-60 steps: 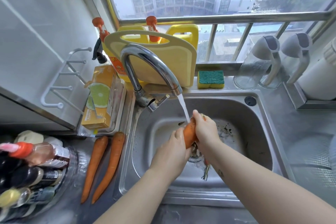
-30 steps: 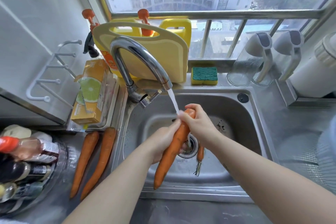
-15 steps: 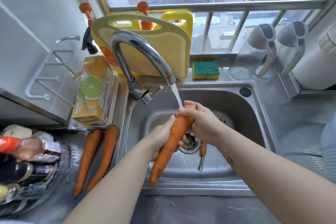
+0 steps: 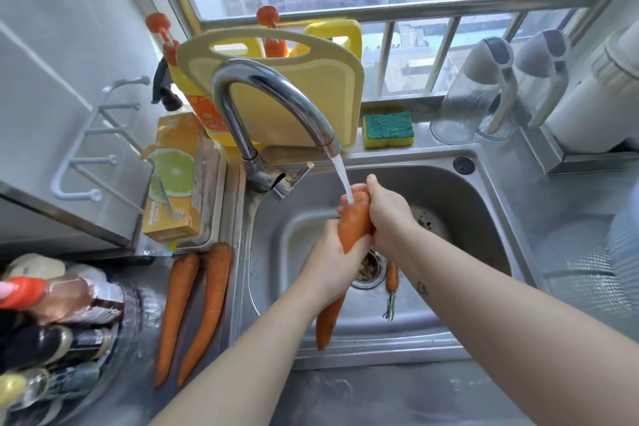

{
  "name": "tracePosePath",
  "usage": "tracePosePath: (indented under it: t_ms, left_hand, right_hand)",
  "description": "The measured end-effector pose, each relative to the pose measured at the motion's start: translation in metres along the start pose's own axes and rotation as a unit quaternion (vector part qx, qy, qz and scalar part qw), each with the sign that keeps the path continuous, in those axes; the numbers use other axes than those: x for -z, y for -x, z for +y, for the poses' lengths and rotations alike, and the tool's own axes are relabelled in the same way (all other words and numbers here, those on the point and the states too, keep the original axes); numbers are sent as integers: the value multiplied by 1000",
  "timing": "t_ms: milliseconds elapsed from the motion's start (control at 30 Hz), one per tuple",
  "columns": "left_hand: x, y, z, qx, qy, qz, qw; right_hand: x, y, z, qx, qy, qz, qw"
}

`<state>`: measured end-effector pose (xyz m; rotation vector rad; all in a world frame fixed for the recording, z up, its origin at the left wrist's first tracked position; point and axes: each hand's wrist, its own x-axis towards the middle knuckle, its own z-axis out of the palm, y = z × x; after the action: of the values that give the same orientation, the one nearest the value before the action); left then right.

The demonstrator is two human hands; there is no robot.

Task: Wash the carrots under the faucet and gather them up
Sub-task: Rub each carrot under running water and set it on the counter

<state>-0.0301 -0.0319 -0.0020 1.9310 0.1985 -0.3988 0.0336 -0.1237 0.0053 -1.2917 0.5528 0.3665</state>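
Landmark: the steel sink (image 4: pixel 484 204), set into the worktop (image 4: pixel 397 398). Far left of the sink, a cluster of bottles (image 4: pixel 52 315) at the frame edge, one with an orange cap. Nearer the sink, a yellow carton (image 4: pixel 174 180) printed with a lime slice sits in a tray beside the sink's back left corner. In front of it, two carrots (image 4: pixel 193 308) lie side by side on the worktop, just beside the sink's left rim, thick ends toward the carton, tips toward the camera. At the sink's back left corner the curved faucet (image 4: pixel 262 90) arches over the basin; water (image 4: pixel 342 176) runs from its spout. Behind the faucet a pale yellow cutting board (image 4: pixel 304 104) stands upright against yellow jugs. Over the middle of the sink, both hands hold one carrot (image 4: pixel 352 221) tilted, thick end up under the stream, tip (image 4: pixel 325 325) pointing down toward the sink's front rim. Left hand (image 4: pixel 332 263) is wrapped closed around the mid-length; right hand (image 4: pixel 387 214) is curled closed around the upper end, where the water strikes. On the sink floor, just right of the drain (image 4: pixel 370 270), a small carrot (image 4: pixel 391 278) lies with a stringy root trailing toward the camera. Behind the sink's back rim, right of the board, a green-and-yellow sponge (image 4: pixel 389 130). Beyond the sink's back right corner, two clear jugs (image 4: pixel 484 93) with grey handles.
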Motion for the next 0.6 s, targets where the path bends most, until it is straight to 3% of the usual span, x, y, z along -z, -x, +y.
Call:
tracePosePath:
  t_ms: [133, 233, 400, 467, 600]
  left_hand:
    - [6, -4, 3, 3, 34, 42, 999]
    - [8, -9, 8, 74, 117, 21, 990]
    - [13, -14, 22, 236, 340, -51, 909]
    - [14, -17, 27, 249, 353, -82, 898]
    - [13, -20, 30, 227, 323, -97, 914]
  right_hand:
    - [1, 3, 6, 57, 69, -94, 992]
    - [5, 4, 14, 105, 180, -108, 972]
    - [16, 12, 12, 160, 253, -144, 943]
    - [16, 6, 5, 172, 270, -141, 937]
    - [7, -5, 0, 185, 244, -86, 948]
